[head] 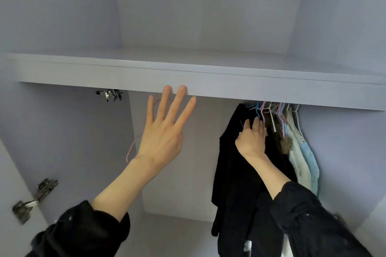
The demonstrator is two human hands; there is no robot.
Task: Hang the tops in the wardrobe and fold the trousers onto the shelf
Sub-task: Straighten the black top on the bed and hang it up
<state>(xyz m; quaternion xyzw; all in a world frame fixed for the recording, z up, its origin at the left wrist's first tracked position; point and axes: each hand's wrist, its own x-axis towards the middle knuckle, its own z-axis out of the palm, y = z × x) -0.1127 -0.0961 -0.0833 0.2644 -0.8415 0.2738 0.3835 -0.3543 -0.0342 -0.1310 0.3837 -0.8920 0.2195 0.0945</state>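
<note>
My left hand (163, 129) is raised with fingers straight and spread, its fingertips at the front edge of the pale shelf (208, 78). Behind it hangs an empty pink hanger (133, 144), partly hidden. My right hand (251, 137) reaches into the hanging clothes and grips the top of a black garment (236, 173) near its hanger. Right of it hang a fur-trimmed dark piece (284, 146), a white top (298, 158) and a light blue top (311, 156) on coloured hangers (269, 110). The rail is hidden under the shelf.
The wardrobe's back wall (173, 152) and its left side wall (62, 131) are pale grey. A metal clip hanger (110, 94) hangs under the shelf at the left. A door hinge (35, 198) sits at the lower left on the open door.
</note>
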